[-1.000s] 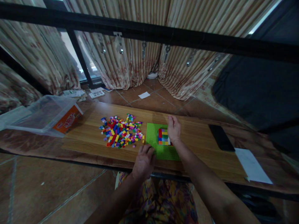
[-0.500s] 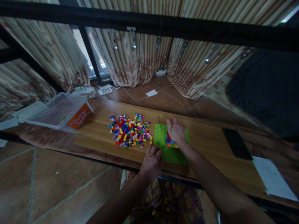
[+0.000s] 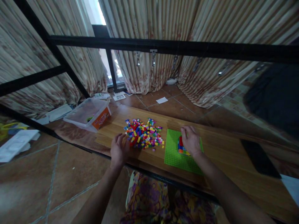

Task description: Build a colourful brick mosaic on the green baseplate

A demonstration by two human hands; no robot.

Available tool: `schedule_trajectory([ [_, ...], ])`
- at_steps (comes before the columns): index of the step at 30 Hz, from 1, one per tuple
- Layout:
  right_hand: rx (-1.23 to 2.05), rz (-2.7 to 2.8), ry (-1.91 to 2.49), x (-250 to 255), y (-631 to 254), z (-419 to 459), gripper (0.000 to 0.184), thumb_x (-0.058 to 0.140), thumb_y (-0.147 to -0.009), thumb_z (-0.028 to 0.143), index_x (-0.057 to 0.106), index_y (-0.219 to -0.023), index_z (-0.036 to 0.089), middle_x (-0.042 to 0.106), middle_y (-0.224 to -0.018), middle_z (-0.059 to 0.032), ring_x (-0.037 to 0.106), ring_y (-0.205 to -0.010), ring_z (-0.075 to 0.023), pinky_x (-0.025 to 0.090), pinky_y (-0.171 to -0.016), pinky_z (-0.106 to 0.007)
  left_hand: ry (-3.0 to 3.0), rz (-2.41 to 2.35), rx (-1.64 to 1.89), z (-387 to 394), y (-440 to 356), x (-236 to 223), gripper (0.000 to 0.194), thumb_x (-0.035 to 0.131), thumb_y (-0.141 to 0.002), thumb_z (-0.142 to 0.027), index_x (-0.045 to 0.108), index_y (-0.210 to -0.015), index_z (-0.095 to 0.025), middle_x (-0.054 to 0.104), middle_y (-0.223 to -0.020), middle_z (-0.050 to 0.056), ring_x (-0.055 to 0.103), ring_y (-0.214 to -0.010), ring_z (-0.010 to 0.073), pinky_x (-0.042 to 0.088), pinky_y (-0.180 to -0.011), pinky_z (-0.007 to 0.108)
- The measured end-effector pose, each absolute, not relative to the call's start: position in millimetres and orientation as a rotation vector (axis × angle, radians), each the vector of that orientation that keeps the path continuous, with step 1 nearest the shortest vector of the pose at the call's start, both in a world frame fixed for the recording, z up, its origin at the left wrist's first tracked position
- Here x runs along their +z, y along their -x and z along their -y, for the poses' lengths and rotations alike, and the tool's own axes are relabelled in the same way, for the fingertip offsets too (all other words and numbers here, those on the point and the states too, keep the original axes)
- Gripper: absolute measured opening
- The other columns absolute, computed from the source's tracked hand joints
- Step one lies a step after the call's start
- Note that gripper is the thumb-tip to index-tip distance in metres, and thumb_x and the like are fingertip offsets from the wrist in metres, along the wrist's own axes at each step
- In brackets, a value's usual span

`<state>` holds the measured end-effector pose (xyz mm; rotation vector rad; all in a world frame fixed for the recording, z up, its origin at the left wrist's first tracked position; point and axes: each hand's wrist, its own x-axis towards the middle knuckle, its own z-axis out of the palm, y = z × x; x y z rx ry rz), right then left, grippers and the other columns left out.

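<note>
A loose pile of small multicoloured building bricks (image 3: 146,132) lies on the wooden board. My left hand (image 3: 119,150) is at the pile's left front edge, its fingers bent and apart with no brick visible in them. To the right of the pile lies a green studded baseplate (image 3: 172,155). On it stands a low brick build (image 3: 180,146) in red, blue, orange and yellow. My right hand (image 3: 192,140) is curled over this build, thumb towards its left side, and covers much of it. What is under those fingers is hidden.
A clear plastic tub (image 3: 80,113) with an orange label stands at the board's left end. A dark flat phone-like slab (image 3: 260,158) and white paper (image 3: 291,185) lie to the right. Black metal bars (image 3: 163,45) cross beyond the board (image 3: 224,155), before striped curtains (image 3: 137,74).
My left hand has moved left from the baseplate's near edge to the left side of the brick pile. My right hand stays over the build. The whole view has shifted.
</note>
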<state>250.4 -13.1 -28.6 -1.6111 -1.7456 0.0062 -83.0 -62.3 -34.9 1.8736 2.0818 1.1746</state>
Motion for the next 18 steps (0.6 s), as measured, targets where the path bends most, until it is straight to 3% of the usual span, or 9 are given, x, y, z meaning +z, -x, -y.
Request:
schedule_trajectory([
  [4,0.137,1.799,1.378,-24,-215,46,0.025,0.043,-0.095,0.031,0.065,-0.103,0.022,0.067,-0.102,-0.0078,0.061,-0.100,-0.0221,0.047,-0.091,-0.038,-1.822,-2.318,0.897,38,108,-44,0.038,0.051,-0.085,-0.024,0.059,-0.120,-0.012,0.055,-0.129,0.018,0.052,-0.120,0.0319,0.045,-0.102,0.048],
  [7,0.240,1.834,1.343,-33,-189,65,0.022,0.045,-0.094,0.026,0.065,-0.103,0.023,0.068,-0.102,-0.0066,0.061,-0.099,-0.0212,0.048,-0.090,-0.036,-1.878,-2.358,0.778,22,110,-52,0.040,0.047,-0.086,-0.020,0.057,-0.125,-0.012,0.053,-0.132,0.018,0.051,-0.122,0.0315,0.043,-0.104,0.047],
  [18,0.333,1.911,1.428,-32,-144,22,0.022,0.048,-0.091,0.022,0.067,-0.102,0.019,0.066,-0.102,-0.0083,0.059,-0.098,-0.0233,0.046,-0.089,-0.037,-2.087,-2.367,0.768,5,110,-67,0.032,0.041,-0.091,-0.020,0.062,-0.115,-0.014,0.062,-0.119,0.013,0.053,-0.110,0.0289,0.041,-0.100,0.043],
])
